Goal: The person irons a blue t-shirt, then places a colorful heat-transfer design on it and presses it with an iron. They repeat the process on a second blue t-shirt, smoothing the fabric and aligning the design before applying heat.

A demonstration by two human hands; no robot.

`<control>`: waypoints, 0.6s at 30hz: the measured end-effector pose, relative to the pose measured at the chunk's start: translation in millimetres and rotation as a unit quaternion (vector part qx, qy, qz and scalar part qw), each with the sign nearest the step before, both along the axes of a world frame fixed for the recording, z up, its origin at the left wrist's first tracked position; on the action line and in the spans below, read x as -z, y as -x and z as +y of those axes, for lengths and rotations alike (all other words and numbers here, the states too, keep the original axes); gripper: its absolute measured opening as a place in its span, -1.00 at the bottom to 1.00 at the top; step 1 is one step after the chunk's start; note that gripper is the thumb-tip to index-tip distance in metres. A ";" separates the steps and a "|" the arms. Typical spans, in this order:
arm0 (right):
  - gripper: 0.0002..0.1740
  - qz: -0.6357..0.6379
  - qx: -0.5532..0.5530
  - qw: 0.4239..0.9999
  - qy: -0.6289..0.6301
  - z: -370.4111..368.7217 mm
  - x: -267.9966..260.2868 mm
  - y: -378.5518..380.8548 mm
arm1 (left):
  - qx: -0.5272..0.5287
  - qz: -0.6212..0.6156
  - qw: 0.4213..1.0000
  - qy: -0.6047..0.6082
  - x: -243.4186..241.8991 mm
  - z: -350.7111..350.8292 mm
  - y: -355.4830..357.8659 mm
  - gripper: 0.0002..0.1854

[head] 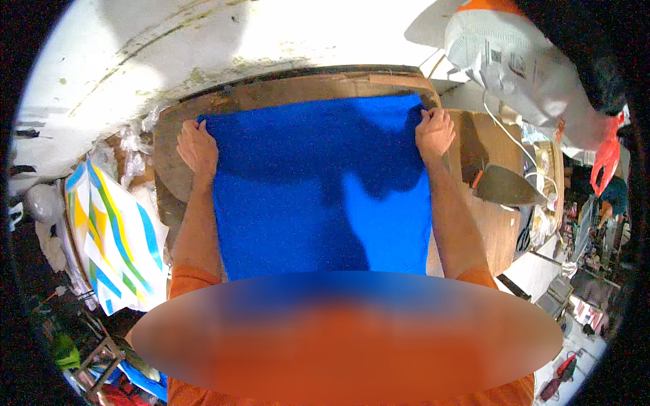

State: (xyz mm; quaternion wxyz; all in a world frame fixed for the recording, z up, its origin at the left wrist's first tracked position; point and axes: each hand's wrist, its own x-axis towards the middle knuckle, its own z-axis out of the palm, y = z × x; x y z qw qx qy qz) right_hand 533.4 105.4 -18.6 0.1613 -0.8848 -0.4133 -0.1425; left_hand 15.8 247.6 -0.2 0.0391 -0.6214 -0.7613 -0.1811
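Note:
A blue cloth (284, 203) lies spread over a brown board-topped table (172, 127) in front of me. My left hand (197, 147) pinches its far left corner. At the far right corner, my right hand (435, 133) grips the cloth between thumb and fingers. The far edge runs fairly straight between both hands. Dark shadows fall across the fabric. Its near end is hidden by a blurred oval over my orange shirt.
To the right, a clothes iron (508, 185) with a white cord rests on the brown surface. A large white sack (518, 56) hangs or stands at upper right. Left of the table is a striped plastic bag (117, 238). A stained white wall (284, 35) rises behind. Someone is partly visible far right.

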 end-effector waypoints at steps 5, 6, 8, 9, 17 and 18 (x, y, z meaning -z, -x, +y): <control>-0.52 0.002 -0.156 0.986 -0.051 -25.5 -25.8 31.4 | 0.097 0.030 0.991 -0.083 -15.9 -46.3 -13.4 -0.50; -0.43 -0.001 -0.234 0.972 -0.038 -34.8 -28.2 40.6 | 0.141 0.039 0.988 -0.055 -15.7 -60.0 -14.6 -0.45; -0.21 0.012 -0.334 0.942 0.042 -45.3 -29.8 49.4 | 0.249 0.063 0.966 -0.044 -11.4 -79.3 -13.2 -0.34; -0.18 0.027 -0.297 0.952 0.076 -46.4 -28.9 49.1 | 0.231 0.071 0.970 -0.012 -8.3 -80.8 -10.4 -0.32; -0.17 0.002 -0.221 0.968 0.117 -34.6 -24.0 46.6 | 0.150 0.153 0.975 0.061 -5.1 -75.5 -23.9 -0.30; -0.22 -0.002 -0.278 0.958 0.072 -32.8 -26.0 50.8 | 0.147 0.160 0.974 0.058 -8.0 -78.5 -33.4 -0.32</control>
